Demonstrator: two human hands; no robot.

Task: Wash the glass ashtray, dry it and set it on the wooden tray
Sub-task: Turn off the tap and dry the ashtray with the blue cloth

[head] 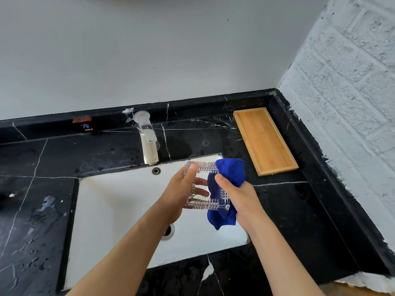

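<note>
A square, ribbed glass ashtray (203,204) is held on its edge above the white sink (119,201). My left hand (181,191) grips it from the left, thumb on its top rim and fingers showing through the glass. My right hand (237,195) presses a blue cloth (232,170) against the ashtray's right side, and the cloth wraps over the top and hangs below. The wooden tray (265,139) lies bare on the black counter, to the right of the sink near the corner.
A chrome tap (148,139) stands behind the sink, and no water is seen running from it. The black marble counter (38,189) surrounds the sink. A small label reading COLD (87,127) sits on the back ledge. A rough white wall (352,103) closes the right side.
</note>
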